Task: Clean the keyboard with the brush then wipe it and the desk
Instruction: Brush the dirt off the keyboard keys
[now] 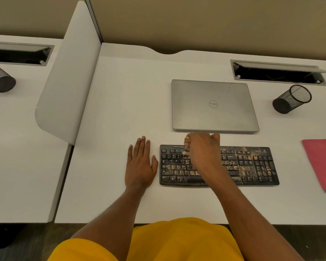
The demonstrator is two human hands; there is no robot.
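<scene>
A black keyboard (252,164) lies on the white desk (124,102), its keys speckled with tan crumbs, thickest on the right half. My right hand (203,149) hovers over the keyboard's upper left-middle, fingers curled round a small brush (186,146) that shows blurred at the hand's left edge. My left hand (140,164) rests flat on the desk just left of the keyboard, fingers straight. A pink cloth (322,162) lies on the desk at the far right.
A closed grey laptop (213,106) sits just behind the keyboard. A black mesh pen cup (292,98) stands at the right, in front of an open cable hatch (279,74). A white divider (68,81) borders the desk on the left.
</scene>
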